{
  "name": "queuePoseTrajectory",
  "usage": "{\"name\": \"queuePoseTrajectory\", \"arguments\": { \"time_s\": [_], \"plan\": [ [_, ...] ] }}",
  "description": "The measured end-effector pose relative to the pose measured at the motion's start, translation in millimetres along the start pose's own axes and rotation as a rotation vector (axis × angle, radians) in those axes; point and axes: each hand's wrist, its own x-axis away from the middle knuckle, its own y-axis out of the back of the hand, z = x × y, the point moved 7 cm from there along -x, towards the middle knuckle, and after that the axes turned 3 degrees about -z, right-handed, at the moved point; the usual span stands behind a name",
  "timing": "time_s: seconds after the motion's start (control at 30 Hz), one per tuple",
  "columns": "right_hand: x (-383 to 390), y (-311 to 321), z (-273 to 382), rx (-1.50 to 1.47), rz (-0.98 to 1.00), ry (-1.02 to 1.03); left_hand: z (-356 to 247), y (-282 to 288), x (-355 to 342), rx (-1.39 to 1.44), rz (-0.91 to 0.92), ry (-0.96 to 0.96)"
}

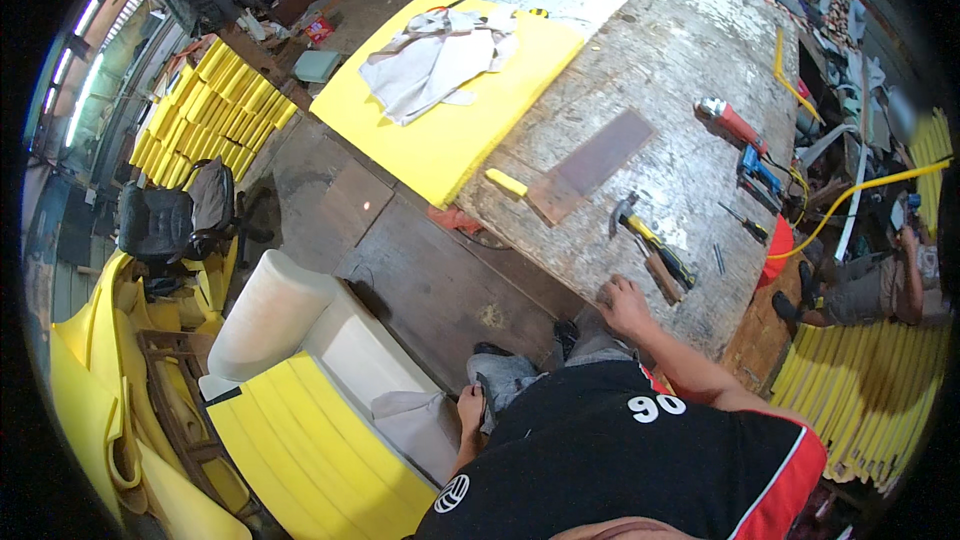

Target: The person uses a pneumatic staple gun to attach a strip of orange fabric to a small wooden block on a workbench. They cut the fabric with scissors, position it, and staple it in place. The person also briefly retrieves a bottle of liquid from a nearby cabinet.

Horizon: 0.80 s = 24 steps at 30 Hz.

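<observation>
My right hand (624, 306) rests on the near edge of the worn wooden table (560, 250), fingers stretched out and nothing held. Just beyond it lie a claw hammer (652, 240) with a black-and-yellow handle and a wooden-handled tool (664, 278). Low beside my body, my left hand (471, 408) is closed around a slim dark object (486, 398) whose kind I cannot make out. Next to that hand, a piece of grey fabric (415, 410) hangs over a pale upholstered seat part (365, 335).
On the table are a brown flat plate (595, 165), a yellow handle (507, 182), a screwdriver (742, 220), a red power tool (735, 125) and a blue tool (760, 178). Yellow foam (420, 155) bears fabric (430, 65). Another person (870, 285) sits at right. An office chair (155, 220) stands left.
</observation>
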Motion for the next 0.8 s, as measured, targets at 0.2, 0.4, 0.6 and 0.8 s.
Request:
{"name": "queuePoseTrajectory", "arguments": {
  "time_s": [0.2,0.4,0.6,0.8],
  "plan": [
    [-6.7,-13.7,42.8,0.004,0.047,-0.272,32.9,39.4,-80.3,0.134,0.218,0.058],
    [-102.8,-54.3,173.7,-0.107,0.129,-0.263,111.4,94.6,-203.0,-0.192,0.273,-0.044],
    [-228.4,-111.6,352.8,-0.222,0.129,0.060,225.4,152.8,-320.1,0.264,0.231,0.212],
    [-333.7,-118.7,461.7,-0.392,0.154,0.153,270.1,234.6,-433.2,0.103,0.178,0.236]
  ]
}}
